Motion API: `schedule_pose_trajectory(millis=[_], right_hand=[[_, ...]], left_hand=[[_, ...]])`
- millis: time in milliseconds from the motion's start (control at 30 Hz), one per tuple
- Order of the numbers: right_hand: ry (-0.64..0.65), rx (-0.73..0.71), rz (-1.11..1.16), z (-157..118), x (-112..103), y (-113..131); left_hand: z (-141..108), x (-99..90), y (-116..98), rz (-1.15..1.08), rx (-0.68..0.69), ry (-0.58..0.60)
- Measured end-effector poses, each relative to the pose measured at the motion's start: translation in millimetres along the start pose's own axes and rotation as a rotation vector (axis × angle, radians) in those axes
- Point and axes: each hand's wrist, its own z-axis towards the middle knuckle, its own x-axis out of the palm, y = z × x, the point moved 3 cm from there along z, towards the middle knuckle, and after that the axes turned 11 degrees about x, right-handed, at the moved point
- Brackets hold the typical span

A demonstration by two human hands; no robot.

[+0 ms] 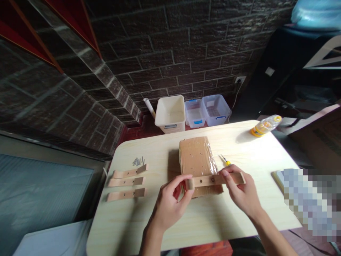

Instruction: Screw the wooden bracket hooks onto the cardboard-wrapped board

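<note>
Held level between both hands is a wooden strip (206,180) with curved ends and two dark holes near its middle. My left hand (173,201) pinches its left end between thumb and fingers. At the other end, my right hand (241,188) grips the strip, its tip sticking out past the thumb. Behind and below it lies a cardboard box (195,153), wrapped partly in clear film, with small holes in its top. Just beyond my right hand rests a screwdriver (227,161) with a yellow handle, partly hidden.
Three similar wooden strips (126,195) lie at the table's left, near a small pile of screws (138,161). A clear bottle with yellow parts (265,126) stands at the back right. Beyond the table (157,145) are a cream bin (170,110) and two clear tubs (215,110).
</note>
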Motion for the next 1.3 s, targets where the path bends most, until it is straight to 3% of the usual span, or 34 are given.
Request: schedule_pose_trajectory(millis=[400,1000,1100,1300], right_hand=[[0.085,0.029,-0.029,-1,-11,-13],[0.152,0.039,0.026,1,-16,-16],[0.162,0.058,0.094,1,-15,-15],[0.177,-0.015,0.234,-4,1,-4]], left_hand=[[-1,7.8,-4,0.017,0.057,0.128],[-1,11.0,-5,0.026,0.079,0.113],[0,5.2,-6,0.04,0.085,0.078],[-3,-19.7,11,0.139,0.024,-0.101]])
